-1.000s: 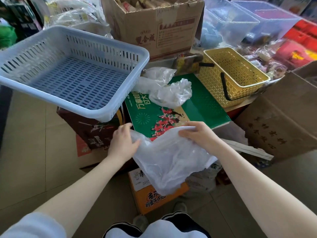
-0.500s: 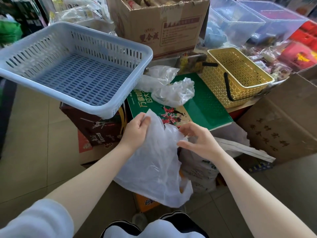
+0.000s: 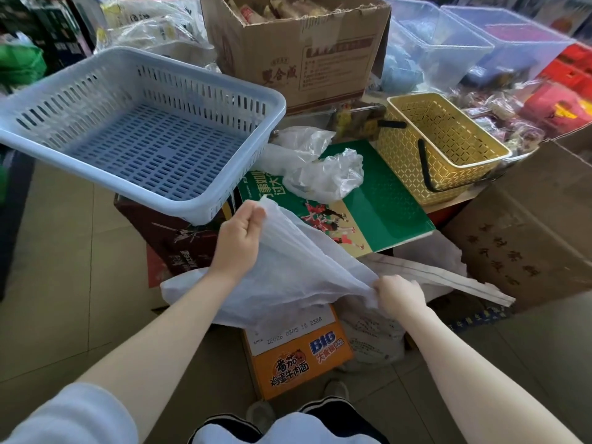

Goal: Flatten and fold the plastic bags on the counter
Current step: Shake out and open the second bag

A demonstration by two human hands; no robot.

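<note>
The held bag stretches diagonally below the green box: left hand pinches its far corner, right hand apparently bunches the near end

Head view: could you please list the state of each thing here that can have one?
Held plastic bag: stretched between both hands, not folded.
Left hand: pinches the bag's upper corner.
Right hand: grips the bag's lower end.
Crumpled bags: lying unflattened on the green box.
Blue basket: empty, tilted.
Yellow basket: empty, handle down.
Cardboard box: open.
</note>
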